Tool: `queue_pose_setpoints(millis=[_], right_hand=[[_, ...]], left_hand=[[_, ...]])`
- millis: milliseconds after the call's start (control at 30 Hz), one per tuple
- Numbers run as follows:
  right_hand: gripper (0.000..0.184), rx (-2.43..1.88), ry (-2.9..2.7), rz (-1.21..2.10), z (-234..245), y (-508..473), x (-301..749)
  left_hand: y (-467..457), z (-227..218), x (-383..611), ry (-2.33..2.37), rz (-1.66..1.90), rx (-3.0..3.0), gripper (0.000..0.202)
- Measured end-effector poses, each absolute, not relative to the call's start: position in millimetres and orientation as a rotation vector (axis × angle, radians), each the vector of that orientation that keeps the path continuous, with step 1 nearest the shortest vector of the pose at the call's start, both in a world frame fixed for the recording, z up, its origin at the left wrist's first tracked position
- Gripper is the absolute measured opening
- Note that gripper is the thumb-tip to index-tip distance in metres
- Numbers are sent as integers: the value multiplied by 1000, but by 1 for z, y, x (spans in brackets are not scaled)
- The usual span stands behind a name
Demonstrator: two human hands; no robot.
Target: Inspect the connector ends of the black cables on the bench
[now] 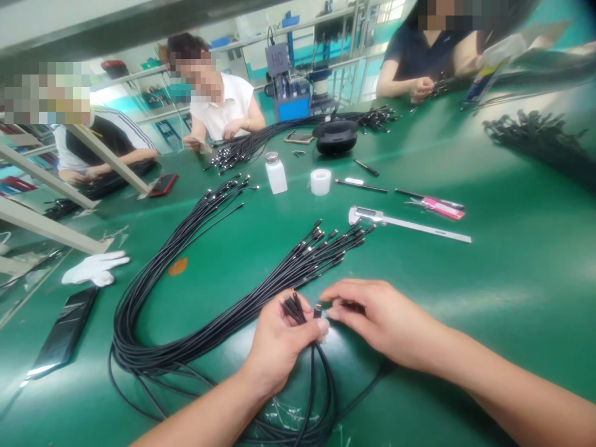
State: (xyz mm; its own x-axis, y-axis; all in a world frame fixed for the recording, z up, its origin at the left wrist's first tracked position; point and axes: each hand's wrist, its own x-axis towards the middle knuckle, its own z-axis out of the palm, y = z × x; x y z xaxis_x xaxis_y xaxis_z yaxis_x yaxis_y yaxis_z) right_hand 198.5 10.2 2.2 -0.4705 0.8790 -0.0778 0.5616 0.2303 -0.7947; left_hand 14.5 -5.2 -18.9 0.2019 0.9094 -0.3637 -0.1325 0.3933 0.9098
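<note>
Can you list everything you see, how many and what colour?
Table: 1, green, middle
Connector cables: many, black, curved bundle, front
Other cable bundles: several, black, far side, right
Digital caliper: 1, silver, right
Capped bottle: 1, white, centre
Tape roll: 1, white, beside bottle
Case: 1, black, behind tape
Thin sticks: several, dark, beyond caliper
Packet: 1, pink, beyond caliper
Glove: 1, white, left
Flat item: 1, black, below glove
Patch: 1, orange, inside curve
Phone: 1, red, upper left
Frame bars: several, beige, left
Machine: 1, blue, background
People: 3, dark or white tops, opposite
Left grip: 1, bare, holding cables
Right grip: 1, bare, beside left
</note>
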Motion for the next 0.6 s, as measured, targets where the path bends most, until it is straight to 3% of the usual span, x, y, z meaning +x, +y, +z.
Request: queue_pose_setpoints(millis=[267,467,600], right_hand=[[17,-1384,-2062,1086,3,9,199],[30,-1295,-2119,1212,10,9,199],[34,-1237,-2163,1253,13,7,195]], left_hand=[[-5,-21,13,1141,885,877,36],[-3,-25,9,1308,911,991,45],[-3,-26,8,1339,920,1075,35]])
